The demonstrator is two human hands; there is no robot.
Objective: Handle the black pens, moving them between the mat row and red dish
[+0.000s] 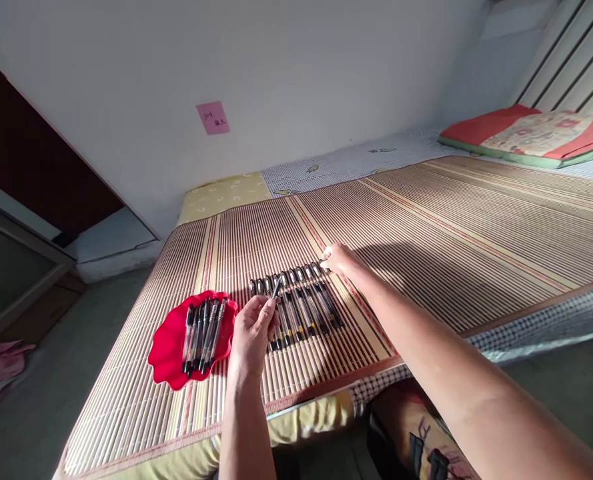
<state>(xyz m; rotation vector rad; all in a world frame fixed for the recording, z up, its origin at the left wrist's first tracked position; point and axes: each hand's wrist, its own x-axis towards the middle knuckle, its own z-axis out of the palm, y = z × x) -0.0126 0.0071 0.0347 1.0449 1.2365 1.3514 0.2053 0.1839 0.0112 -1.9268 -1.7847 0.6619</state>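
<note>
My left hand [253, 335] is closed round one black-capped pen [276, 288], held tilted just above a row of several pens [299, 305] laid side by side on a striped bamboo mat [426, 227]. My right hand [337, 259] reaches to the far right end of that row, its fingers pinched at the tip of the last pen. A red scalloped plate [169, 343] with several more pens [202, 328] lies on the mat just left of my left hand.
The mat covers a bed along a white wall with a pink note [213, 118]. A red and floral pillow [531, 135] lies at the far right. Grey floor is at the left, with pink cloth [3, 357].
</note>
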